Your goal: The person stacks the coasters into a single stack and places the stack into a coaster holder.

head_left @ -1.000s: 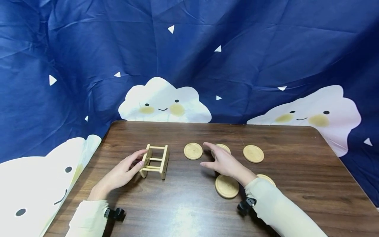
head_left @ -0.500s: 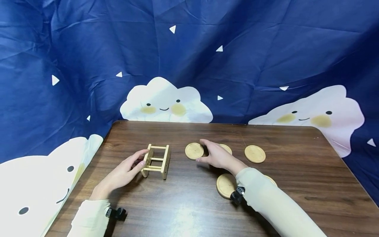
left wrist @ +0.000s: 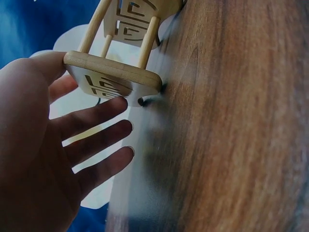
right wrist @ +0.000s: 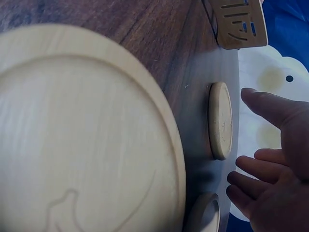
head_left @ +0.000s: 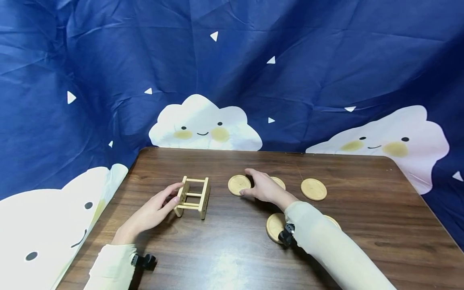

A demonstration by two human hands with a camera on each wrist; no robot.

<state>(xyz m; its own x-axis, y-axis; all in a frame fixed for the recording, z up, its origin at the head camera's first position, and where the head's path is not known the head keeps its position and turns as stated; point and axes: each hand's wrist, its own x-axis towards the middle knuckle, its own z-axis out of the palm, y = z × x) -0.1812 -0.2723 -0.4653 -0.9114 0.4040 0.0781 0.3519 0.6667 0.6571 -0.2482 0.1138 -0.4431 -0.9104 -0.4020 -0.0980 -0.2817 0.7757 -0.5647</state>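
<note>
My left hand (head_left: 152, 211) is at the near left side of a small wooden coaster rack (head_left: 193, 197); thumb and index finger touch its left side panel. In the left wrist view the other fingers extend straight beside the cut-out panel (left wrist: 113, 79). My right hand (head_left: 266, 187) reaches over the table, its thumb tip overlapping the right edge of a round wooden coaster (head_left: 238, 185) in the head view. Its thumb and fingers are spread apart, with nothing held, in the right wrist view. Dowel bars join the rack's two panels.
Partly behind the right hand lies another coaster (head_left: 278, 182). One coaster (head_left: 313, 189) is farther right, another (head_left: 275, 227) lies under the right wrist camera, and one (head_left: 332, 221) peeks out behind the sleeve. A blue cloud-print curtain (head_left: 232, 60) hangs behind the brown table (head_left: 217, 249).
My right hand has moved left toward the leftmost coaster, its thumb now at that coaster's edge. The left hand stays at the rack. The whole head view has shifted slightly.
</note>
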